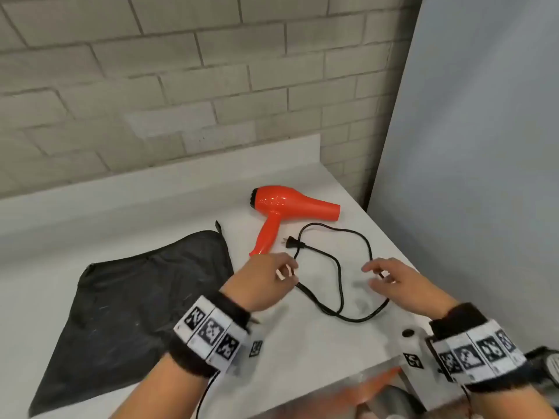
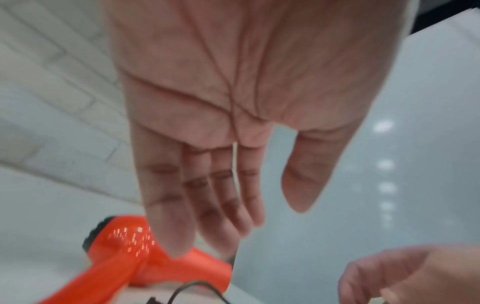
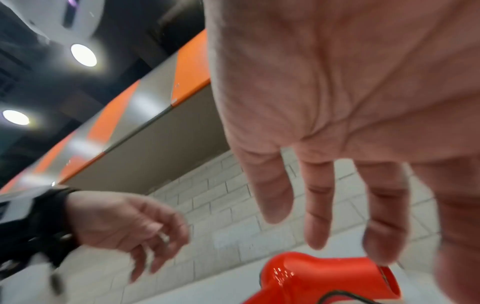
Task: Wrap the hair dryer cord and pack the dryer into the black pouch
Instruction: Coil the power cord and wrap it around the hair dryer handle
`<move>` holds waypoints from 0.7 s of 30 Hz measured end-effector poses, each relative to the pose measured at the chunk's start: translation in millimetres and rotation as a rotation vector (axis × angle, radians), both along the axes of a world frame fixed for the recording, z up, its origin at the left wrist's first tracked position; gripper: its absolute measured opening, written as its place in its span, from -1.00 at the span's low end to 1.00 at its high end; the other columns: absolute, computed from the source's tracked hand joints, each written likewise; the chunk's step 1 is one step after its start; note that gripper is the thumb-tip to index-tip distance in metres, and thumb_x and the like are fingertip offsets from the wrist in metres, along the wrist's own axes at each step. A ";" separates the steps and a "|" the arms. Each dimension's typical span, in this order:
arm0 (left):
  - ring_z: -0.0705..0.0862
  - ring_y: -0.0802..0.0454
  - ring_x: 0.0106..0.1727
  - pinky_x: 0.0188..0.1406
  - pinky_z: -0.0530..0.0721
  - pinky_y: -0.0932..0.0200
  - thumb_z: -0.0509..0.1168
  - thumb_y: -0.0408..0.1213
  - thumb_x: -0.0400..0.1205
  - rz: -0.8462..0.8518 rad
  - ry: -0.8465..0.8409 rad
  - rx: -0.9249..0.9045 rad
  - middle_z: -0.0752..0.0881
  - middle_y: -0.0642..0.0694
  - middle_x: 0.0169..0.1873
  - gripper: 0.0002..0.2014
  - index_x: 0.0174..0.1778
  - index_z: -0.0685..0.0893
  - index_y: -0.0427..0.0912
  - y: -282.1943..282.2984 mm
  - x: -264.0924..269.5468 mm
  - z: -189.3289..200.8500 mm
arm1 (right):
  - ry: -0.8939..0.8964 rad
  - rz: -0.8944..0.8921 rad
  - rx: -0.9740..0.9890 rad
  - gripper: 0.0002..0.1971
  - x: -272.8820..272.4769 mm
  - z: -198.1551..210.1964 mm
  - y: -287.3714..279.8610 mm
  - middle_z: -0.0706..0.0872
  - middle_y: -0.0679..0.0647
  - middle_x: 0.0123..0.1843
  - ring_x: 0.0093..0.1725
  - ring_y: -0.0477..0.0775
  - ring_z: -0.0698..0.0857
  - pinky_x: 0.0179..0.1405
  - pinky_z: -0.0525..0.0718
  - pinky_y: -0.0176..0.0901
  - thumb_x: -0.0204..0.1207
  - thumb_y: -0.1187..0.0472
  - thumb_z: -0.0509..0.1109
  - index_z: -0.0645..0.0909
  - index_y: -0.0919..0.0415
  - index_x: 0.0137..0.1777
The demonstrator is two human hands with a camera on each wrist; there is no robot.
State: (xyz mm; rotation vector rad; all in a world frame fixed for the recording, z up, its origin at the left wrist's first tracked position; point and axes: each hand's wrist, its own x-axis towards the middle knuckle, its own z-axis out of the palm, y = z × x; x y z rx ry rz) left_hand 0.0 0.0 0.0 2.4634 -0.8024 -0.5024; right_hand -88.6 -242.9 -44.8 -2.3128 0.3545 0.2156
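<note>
left hand [image 1: 266,279] and right hand [image 1: 399,282] relaxed, holding nothing, over slack cord [image 1: 338,285] | hair dryer [image 1: 287,207] on bench [image 1: 302,343], black pouch [image 1: 136,297] beside | risk: loops tangle, plug [image 1: 292,241] snags

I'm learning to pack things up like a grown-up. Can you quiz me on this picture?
1. True or false: the orange hair dryer is already inside the black pouch.
2. Which lies nearer the dryer's handle: A) the plug or B) the pouch?
3. Fill in: the cord lies loose on the white ____.

Key: 1 false, it lies beside the pouch; 2 A; 3 counter.
</note>
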 end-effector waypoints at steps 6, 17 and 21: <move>0.38 -0.15 0.47 0.44 0.36 0.04 0.21 -0.22 0.60 0.053 -0.008 0.197 0.32 -0.23 0.49 -0.46 0.51 0.25 -0.14 -56.6 65.2 -33.5 | 0.156 -0.202 -0.155 -0.59 24.8 -17.6 -5.9 0.38 0.25 0.37 -0.04 0.16 0.56 0.09 0.51 -0.14 0.57 0.22 0.21 0.35 0.13 0.42; 0.67 -0.12 0.07 0.13 0.65 0.05 0.20 -0.24 0.55 -0.025 -0.148 0.538 0.71 -0.11 0.10 -0.73 0.16 0.58 -0.13 -79.6 118.6 -86.5 | 0.297 -0.311 0.031 -0.87 29.1 -8.0 -8.9 0.65 0.19 -0.48 -0.60 0.05 0.66 -0.43 0.73 -0.13 0.55 0.36 0.17 0.51 0.36 -0.17; 0.61 -0.12 0.18 0.13 0.55 0.15 0.25 -0.28 0.58 -0.033 -0.138 0.431 0.65 -0.16 0.14 -0.71 0.22 0.57 -0.22 -78.7 89.0 -51.8 | 0.047 -0.377 0.136 -0.91 21.6 2.6 -2.4 0.63 0.19 -0.27 -0.56 0.05 0.64 -0.62 0.68 -0.27 0.57 0.31 0.24 0.52 0.32 -0.01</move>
